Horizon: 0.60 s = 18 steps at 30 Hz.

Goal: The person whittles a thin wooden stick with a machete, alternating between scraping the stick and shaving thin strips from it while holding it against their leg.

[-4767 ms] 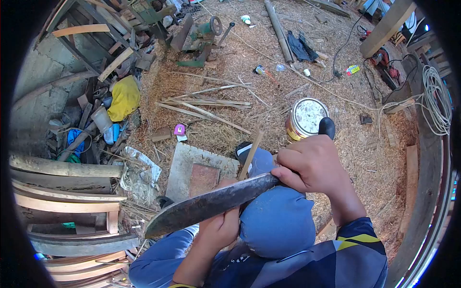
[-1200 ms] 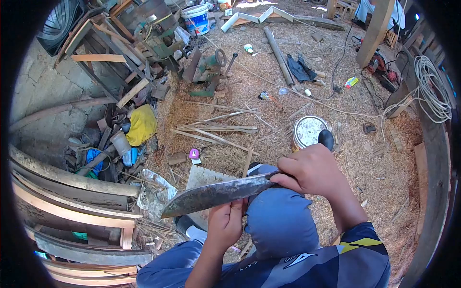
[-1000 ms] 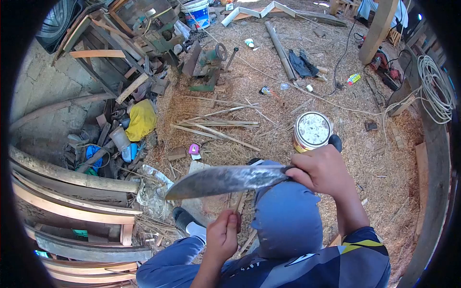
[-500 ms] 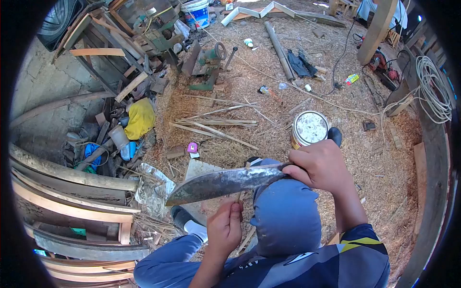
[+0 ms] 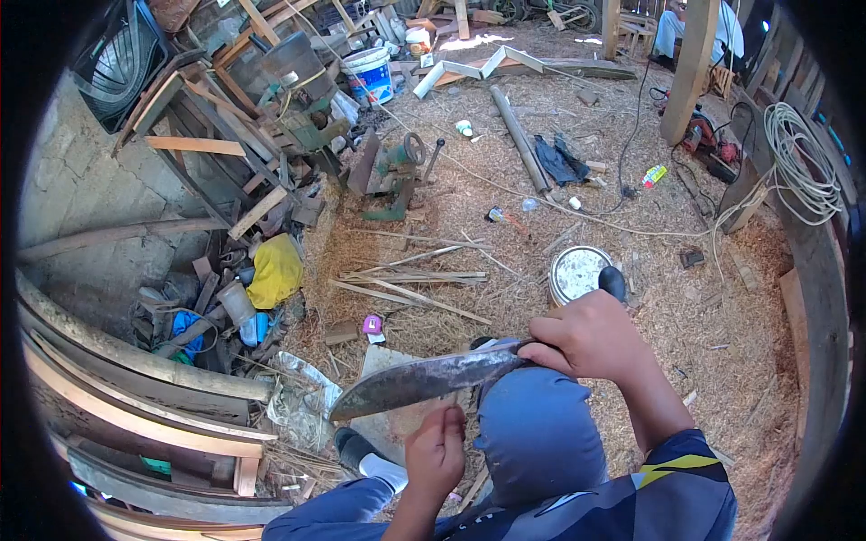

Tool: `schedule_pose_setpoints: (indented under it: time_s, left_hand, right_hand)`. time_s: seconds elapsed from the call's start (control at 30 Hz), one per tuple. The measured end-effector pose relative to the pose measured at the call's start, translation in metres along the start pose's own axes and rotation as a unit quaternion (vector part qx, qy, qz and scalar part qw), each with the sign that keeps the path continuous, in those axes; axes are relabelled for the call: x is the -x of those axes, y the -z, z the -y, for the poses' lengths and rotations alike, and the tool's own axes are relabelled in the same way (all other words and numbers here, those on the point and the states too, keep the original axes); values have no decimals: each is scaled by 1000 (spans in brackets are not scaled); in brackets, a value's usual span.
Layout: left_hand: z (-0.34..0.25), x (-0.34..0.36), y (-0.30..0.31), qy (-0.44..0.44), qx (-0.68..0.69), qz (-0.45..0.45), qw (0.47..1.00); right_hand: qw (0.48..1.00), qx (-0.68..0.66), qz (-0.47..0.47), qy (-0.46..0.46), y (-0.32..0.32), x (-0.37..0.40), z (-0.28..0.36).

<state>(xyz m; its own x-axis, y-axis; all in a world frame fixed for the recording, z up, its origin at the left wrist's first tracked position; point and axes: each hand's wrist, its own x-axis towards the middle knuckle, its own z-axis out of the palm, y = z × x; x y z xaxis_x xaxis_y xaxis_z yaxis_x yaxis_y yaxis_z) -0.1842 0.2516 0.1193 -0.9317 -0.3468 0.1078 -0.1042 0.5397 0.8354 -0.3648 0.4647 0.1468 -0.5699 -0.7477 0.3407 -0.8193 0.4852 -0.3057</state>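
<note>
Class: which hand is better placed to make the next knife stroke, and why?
Right. The right hand grips the knife by its handle; the left hand is closed below the blade.

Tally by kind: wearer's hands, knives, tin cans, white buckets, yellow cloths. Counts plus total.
hands: 2 (left hand, right hand)
knife: 1
tin can: 1
white bucket: 1
yellow cloth: 1
Total: 6

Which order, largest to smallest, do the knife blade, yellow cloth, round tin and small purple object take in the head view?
1. knife blade, though it is nearest the camera, which flatters it.
2. yellow cloth and round tin: they look alike, so not ranked.
3. purple object.
</note>
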Motion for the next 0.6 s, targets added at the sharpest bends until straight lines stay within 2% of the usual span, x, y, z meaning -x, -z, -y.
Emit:
schedule_pose_setpoints:
  time_s: [0.1, 0.23, 0.33, 0.47, 0.5, 0.6]
  left_hand:
    - [-8, -10, -16, -83, -46, -47, 994]
    - [6, 17, 6, 77, 11, 19, 997]
    - [15, 20, 13, 98, -32, 75, 992]
    - [-4, -10, 6, 117, 86, 96, 985]
    - [-2, -18, -1, 46, 115, 64, 990]
    - [-11, -28, 0, 84, 183, 73, 977]
  right_hand:
    - [1000, -15, -9, 9, 1, -2, 5]
    - [999, -20, -15, -25, -3, 6, -2]
    - [999, -27, 21, -33, -5, 9, -6]
    - [1000, -29, 3, 0, -5, -1, 4]
    - [999, -33, -4, 6, -5, -3, 6]
    - [1000, -7, -4, 18, -4, -6, 7]
